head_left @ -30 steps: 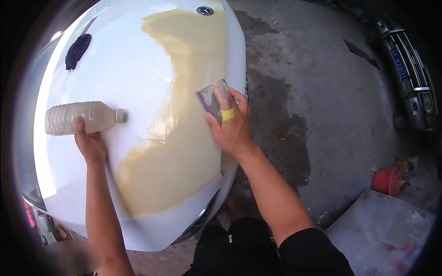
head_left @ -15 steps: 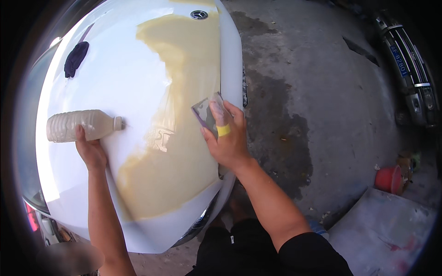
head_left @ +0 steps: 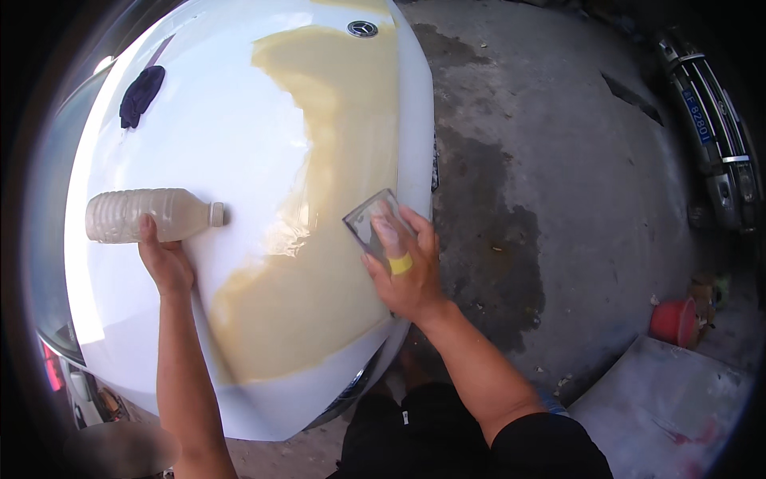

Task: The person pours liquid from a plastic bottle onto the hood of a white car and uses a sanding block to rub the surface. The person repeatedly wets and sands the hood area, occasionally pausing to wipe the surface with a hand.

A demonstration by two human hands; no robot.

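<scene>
As I look down through the head view, my left grip [head_left: 166,262] is curled around a ribbed plastic bottle [head_left: 136,216], held sideways at the white car hood [head_left: 215,128]; whether they touch, I cannot tell. My right grip [head_left: 411,281], partly closed, has hold of a flat translucent block [head_left: 361,222] at the yellowish patch [head_left: 315,315], near its right edge.

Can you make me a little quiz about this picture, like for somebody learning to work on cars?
1. Which hand holds the flat clear block?
2. True or false: the bottle's cap points away from the windscreen.
3. The band around one of the fingers is: A) blue, B) yellow, C) red.

Key: 1. The right hand. 2. True. 3. B.
</scene>
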